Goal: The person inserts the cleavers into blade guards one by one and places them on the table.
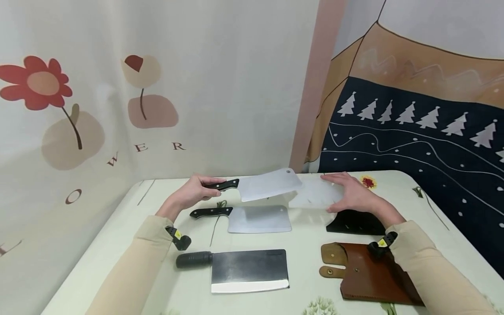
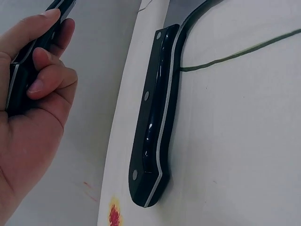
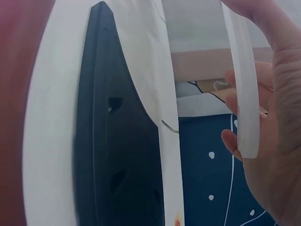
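Observation:
My left hand (image 1: 193,193) grips the black riveted handle of a cleaver (image 1: 267,184), raised over the back of the table with its blade pointing right. In the left wrist view the fingers curl round that handle. A translucent white blade guard (image 1: 316,193) is held by my right hand (image 1: 356,193), thumb on one edge and fingers on the other. The far end of the blade overlaps the guard's left end in the head view. Below the raised knife lies a second black-handled cleaver (image 1: 260,219). A black blade cover (image 3: 122,141) lies under my right hand.
Nearer the front lies a dark-bladed cleaver (image 1: 250,267) with a round black handle. A brown leather sheath (image 1: 378,273) with two snap straps is at the right, partly under my right forearm. Printed curtains (image 1: 236,87) hang behind the table (image 1: 307,262).

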The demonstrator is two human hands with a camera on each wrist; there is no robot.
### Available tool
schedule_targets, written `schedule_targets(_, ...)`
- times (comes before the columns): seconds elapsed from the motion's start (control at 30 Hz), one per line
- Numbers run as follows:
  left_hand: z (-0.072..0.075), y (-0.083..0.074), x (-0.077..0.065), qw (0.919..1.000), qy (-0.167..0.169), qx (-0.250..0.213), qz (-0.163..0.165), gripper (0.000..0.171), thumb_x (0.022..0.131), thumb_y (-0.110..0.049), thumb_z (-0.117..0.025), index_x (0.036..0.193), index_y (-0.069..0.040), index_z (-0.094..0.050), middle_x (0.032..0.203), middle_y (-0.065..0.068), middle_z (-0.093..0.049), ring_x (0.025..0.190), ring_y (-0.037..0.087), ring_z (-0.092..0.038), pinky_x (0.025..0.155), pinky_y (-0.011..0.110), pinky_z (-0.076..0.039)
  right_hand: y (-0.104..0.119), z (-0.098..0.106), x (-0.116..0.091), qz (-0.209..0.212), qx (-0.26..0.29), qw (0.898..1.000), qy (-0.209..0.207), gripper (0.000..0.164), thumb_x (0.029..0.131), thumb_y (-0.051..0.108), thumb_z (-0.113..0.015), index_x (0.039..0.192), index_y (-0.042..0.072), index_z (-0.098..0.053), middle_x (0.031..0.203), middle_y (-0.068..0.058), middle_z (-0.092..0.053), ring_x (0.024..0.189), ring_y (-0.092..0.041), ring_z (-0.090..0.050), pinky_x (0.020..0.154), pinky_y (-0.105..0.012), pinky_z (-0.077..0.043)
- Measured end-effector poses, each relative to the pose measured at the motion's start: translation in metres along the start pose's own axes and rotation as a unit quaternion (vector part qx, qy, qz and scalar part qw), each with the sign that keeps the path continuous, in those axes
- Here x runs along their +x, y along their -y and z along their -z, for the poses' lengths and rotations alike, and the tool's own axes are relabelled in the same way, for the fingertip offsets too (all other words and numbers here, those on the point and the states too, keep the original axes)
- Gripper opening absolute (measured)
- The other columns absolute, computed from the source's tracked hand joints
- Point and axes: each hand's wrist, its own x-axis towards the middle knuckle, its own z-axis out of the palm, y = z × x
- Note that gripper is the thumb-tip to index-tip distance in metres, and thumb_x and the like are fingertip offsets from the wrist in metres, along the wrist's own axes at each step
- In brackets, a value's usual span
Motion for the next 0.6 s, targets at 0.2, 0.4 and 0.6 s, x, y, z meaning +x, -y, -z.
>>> schedule_targets(0.2, -0.005, -0.003, -0.002, 0.9994, 0.035, 0.001, 0.003, 0.053, 0.088, 0.007, -0.072, 0.139, 0.009, -0.057, 0.099, 0.008, -0.068, 0.069, 0.008, -0.051, 0.06, 0.02, -0.043, -0.004, 0.003, -0.002, -0.007, -0.001, 1.0, 0.005, 0.096, 0.071, 0.041, -0.09, 0.15, 0.004, -0.051, 0.153, -0.024, -0.045, 0.135, -0.043, -0.035, 0.102, -0.07, -0.039)
schedule_targets(0.4, -0.006, -0.009, -0.004, 0.9979, 0.052, 0.037, 0.01, 0.053, 0.088, 0.0, -0.075, 0.139, 0.003, -0.061, 0.101, 0.01, -0.074, 0.078, 0.008, -0.06, 0.07, 0.025, -0.05, -0.006, 0.006, -0.007, -0.011, 0.0, 1.0, 0.013, 0.097, 0.071, 0.043, -0.09, 0.151, 0.005, -0.051, 0.152, -0.025, -0.045, 0.132, -0.043, -0.038, 0.1, -0.069, -0.042)
schedule_targets(0.6, -0.004, -0.01, -0.004, 0.9966, 0.075, 0.033, 0.013, 0.05, 0.09, 0.006, -0.071, 0.139, 0.005, -0.06, 0.108, 0.012, -0.074, 0.078, 0.009, -0.06, 0.069, 0.023, -0.049, -0.003, 0.007, -0.01, 0.004, 0.006, 1.0, 0.019, 0.096, 0.069, 0.044, -0.09, 0.149, 0.005, -0.053, 0.151, -0.023, -0.046, 0.132, -0.042, -0.039, 0.101, -0.068, -0.041)
